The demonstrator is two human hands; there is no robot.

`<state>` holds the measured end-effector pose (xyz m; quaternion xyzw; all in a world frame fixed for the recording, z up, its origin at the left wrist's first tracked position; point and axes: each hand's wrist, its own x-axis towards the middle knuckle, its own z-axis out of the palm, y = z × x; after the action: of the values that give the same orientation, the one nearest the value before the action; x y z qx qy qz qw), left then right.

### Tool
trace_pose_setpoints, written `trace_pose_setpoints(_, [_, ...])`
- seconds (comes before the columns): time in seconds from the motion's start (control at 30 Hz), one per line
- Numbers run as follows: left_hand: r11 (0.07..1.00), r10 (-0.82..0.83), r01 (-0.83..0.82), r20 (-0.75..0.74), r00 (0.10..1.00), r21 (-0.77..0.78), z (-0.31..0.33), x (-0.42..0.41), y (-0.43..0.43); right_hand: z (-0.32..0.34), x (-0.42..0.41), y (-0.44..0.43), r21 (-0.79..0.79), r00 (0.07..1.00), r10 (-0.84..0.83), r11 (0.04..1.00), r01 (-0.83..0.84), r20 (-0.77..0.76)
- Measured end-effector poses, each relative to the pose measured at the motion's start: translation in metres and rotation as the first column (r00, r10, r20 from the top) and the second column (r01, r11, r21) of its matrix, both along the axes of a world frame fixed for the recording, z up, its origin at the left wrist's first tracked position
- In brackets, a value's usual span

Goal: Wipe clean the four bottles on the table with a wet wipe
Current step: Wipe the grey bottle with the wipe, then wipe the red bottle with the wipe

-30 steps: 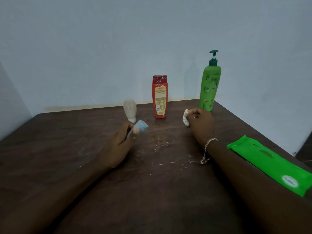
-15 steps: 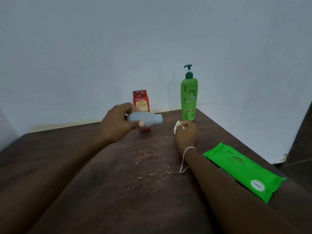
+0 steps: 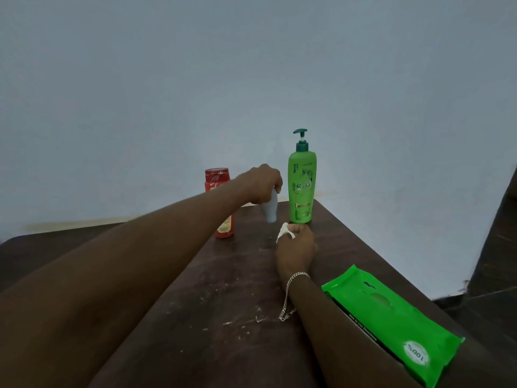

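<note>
My left hand (image 3: 263, 184) reaches far across the dark table and grips a small pale blue bottle (image 3: 270, 206) from above; the bottle hangs nearly upright, just left of the tall green pump bottle (image 3: 302, 184). A red bottle (image 3: 221, 203) stands behind my left forearm, partly hidden by it. My right hand (image 3: 296, 247) rests on the table in front of the green bottle, closed on a crumpled white wet wipe (image 3: 283, 232). The small cream bottle seen earlier is out of sight.
A green wet wipe packet (image 3: 391, 323) lies flat near the table's right edge (image 3: 372, 247), beside my right forearm. White crumbs and smears (image 3: 246, 315) dot the middle of the tabletop. A pale wall stands right behind the bottles. A silver bracelet hangs on my right wrist.
My left hand has lifted the pale blue bottle from the middle of the table and carried it right and farther back, beside the green bottle. My right hand with the wipe stayed put.
</note>
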<state>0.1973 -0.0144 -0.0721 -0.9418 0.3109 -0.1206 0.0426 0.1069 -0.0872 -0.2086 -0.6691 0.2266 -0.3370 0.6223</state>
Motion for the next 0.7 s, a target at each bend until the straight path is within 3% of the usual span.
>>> trace_pose_setpoints(0.7, [0.997,0.056,-0.052,-0.067,0.996,0.056,-0.027,0.011,-0.006,0.002,-0.005,0.002,-0.065,0.999,0.02,0.998,-0.022,-0.026])
